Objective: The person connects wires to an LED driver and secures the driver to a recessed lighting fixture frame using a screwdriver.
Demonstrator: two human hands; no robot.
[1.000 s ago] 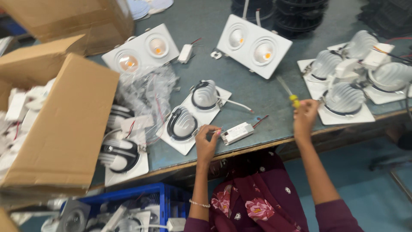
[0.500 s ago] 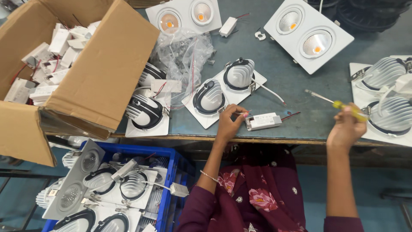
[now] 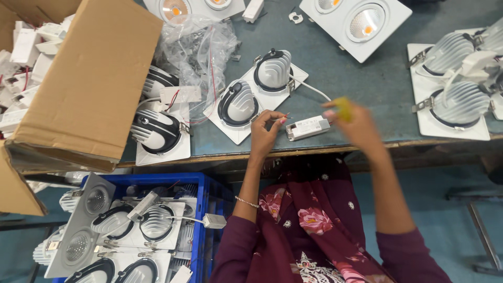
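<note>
Your left hand (image 3: 264, 133) sat at the centre of the frame, its grip pinched together on the thin wires (image 3: 281, 118) running from the small white driver box (image 3: 308, 127). That box lay flat on the counter (image 3: 367, 84) near its front edge, its long axis running left to right with the right end tilted slightly toward the top of the frame, the wired end pointing left at your fingers. Your right hand (image 3: 356, 126), blurred, was just right of the box, its grip closed around a yellow-handled tool (image 3: 343, 107); which way the tool pointed could not be told. Just upper left of your left hand lay a white twin downlight (image 3: 257, 91), finned backs up, on the diagonal. The counter was grey-green with a worn wooden front edge. An open cardboard box (image 3: 89, 84) filled the upper left, and a blue crate (image 3: 201, 209) of downlights stood below it at lower left.
</note>
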